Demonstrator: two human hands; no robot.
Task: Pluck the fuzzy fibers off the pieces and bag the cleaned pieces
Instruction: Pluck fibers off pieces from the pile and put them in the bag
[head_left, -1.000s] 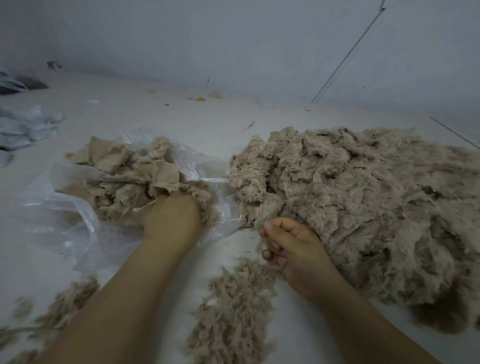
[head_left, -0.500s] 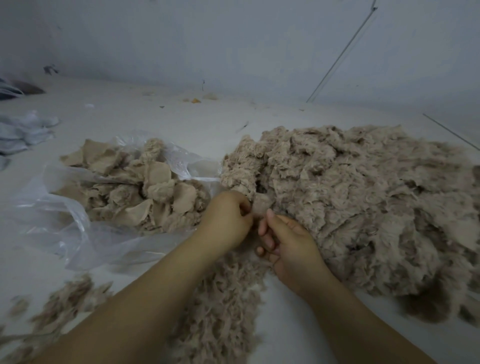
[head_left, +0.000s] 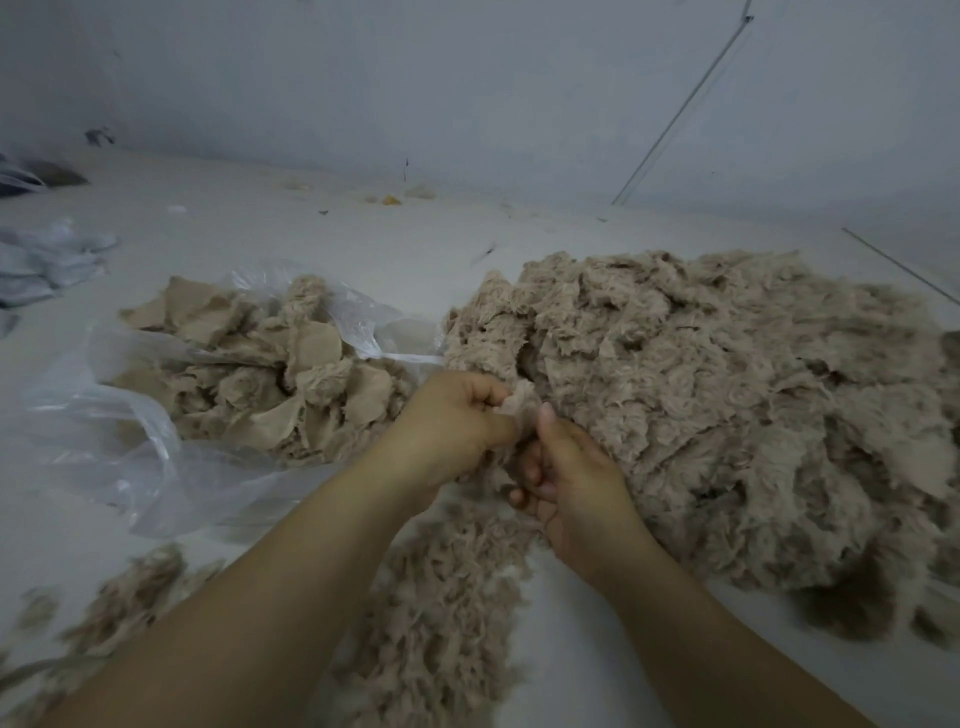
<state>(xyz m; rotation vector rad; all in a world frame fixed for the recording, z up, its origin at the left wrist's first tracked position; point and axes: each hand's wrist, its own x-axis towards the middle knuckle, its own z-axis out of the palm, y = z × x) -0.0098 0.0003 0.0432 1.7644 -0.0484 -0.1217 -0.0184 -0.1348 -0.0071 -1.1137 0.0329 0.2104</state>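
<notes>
1. Both hands meeting at the near-left edge of the big fuzzy pile (head_left: 727, 415), right in front of the body.
2. Left hand (head_left: 457, 421) curled, thumb and fingers pinching a small fuzzy piece (head_left: 519, 400) from the left side.
3. Right hand (head_left: 566, 473) curled too, thumb up against the same piece from the right, other fingers tucked under; can't tell exactly how much fiber is caught there.
4. Piece sitting between the two hands, touching both, too bunched up to call a long axis.
5. Clear plastic bag (head_left: 130, 415) with cleaned pieces (head_left: 280, 384) lying to the left, mouth near the left hand, so left hand clearly the nearer one for the drop-off.
6. Plucked fluff (head_left: 441, 597) straight below the hands, toward the body, plus more loose fluff (head_left: 130, 587) near-left.
7. Probably a pull-apart next: fibers down and toward the body, then piece sideways left into the bag.
</notes>
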